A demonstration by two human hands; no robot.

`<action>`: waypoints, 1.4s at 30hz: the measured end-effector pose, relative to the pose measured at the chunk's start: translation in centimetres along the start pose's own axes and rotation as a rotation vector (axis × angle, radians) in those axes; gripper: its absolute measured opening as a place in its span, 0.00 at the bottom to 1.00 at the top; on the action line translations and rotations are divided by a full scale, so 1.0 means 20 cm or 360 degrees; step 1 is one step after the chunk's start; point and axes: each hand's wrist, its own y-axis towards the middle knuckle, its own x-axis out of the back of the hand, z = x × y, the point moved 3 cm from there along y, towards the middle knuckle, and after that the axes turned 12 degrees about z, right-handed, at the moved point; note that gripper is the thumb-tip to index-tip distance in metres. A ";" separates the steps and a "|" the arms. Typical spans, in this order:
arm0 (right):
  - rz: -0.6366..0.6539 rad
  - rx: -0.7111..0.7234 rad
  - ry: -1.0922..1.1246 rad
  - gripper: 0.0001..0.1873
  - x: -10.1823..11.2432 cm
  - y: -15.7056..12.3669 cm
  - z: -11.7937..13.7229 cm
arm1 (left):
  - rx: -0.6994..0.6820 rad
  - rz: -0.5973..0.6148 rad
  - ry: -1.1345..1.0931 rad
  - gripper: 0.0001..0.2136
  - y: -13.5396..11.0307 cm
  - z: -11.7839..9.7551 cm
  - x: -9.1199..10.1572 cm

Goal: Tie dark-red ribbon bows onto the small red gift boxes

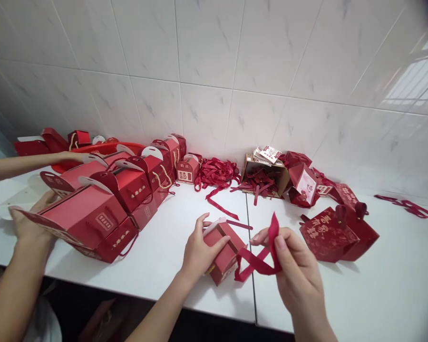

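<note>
My left hand point(196, 249) grips a small red gift box point(223, 251) near the front edge of the white table, thumb across its top and fingers on its far side. In my right hand point(299, 266), thumb and fingers pinch one end of a dark red ribbon point(260, 261). The ribbon loops down between the two hands and reaches the right side of the box. Just behind the box lies a narrow red strip point(239, 224). The underside of the box is hidden.
Stacked red gift boxes point(92, 216) fill the left, where a co-worker's hand point(35, 218) touches one. A ribbon pile point(217, 172) lies by the tiled wall. Beside it, a cardboard box point(266, 175) holds red strips. Red bags point(330, 235) stand at right; a table seam point(251, 247) runs frontward.
</note>
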 end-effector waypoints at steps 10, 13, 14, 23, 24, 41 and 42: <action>0.0324 -0.0546 0.0464 0.16 -0.19 0.26 -0.46 | -0.0057 0.0040 -0.0485 0.18 -0.04 0.05 -0.08; 0.0388 -0.0628 0.0535 0.14 -0.16 0.27 -0.50 | -0.0065 0.0108 -0.0737 0.18 -0.04 0.07 -0.06; 0.0410 -0.0640 0.0526 0.14 -0.15 0.27 -0.50 | -0.0068 0.0138 -0.0809 0.18 -0.04 0.08 -0.06; 0.0653 -0.0805 0.0400 0.13 -0.17 0.27 -0.48 | -0.0048 0.0197 -0.0949 0.22 -0.06 0.08 -0.04; 0.0655 -0.0818 0.0387 0.13 -0.18 0.27 -0.48 | -0.0046 0.0205 -0.0937 0.22 -0.06 0.08 -0.04; 0.0567 -0.0875 0.0411 0.12 -0.18 0.29 -0.50 | -0.0069 0.0250 -0.0822 0.20 -0.07 0.09 -0.04; 0.0566 -0.0867 0.0420 0.12 -0.18 0.29 -0.50 | -0.0066 0.0241 -0.0813 0.19 -0.07 0.09 -0.04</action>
